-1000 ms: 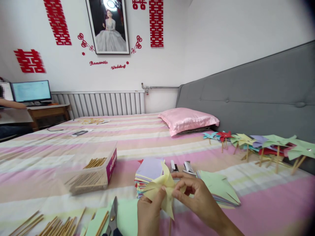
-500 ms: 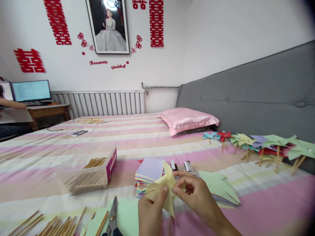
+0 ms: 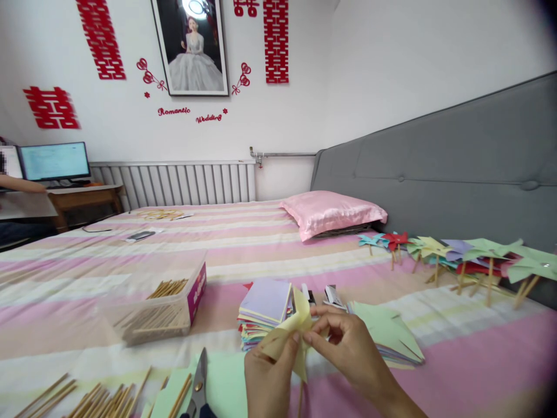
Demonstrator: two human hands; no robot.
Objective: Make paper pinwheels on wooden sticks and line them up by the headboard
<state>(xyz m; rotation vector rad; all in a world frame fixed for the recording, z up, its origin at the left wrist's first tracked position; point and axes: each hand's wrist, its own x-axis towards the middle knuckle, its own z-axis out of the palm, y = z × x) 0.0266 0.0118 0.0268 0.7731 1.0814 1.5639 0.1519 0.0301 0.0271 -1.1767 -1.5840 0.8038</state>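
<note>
Pinwheel (image 3: 292, 337) between both hands, stick (image 3: 300, 400) upright, pointing straight down.

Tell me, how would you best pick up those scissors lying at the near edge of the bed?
Probably by the closed blades. The scissors lie flat on the green paper, tip pointing away, dark handles cut off at the picture's bottom edge. Coming from above, pinching the blades across their width seems safest. The left hand is nearest, though both it and the right hand hold the yellow pinwheel.

The single head-worn camera looks forward and slightly down across the striped bed (image 3: 261, 244) toward the far wall (image 3: 348, 87), with both hands close at the lower frame edge.
</note>
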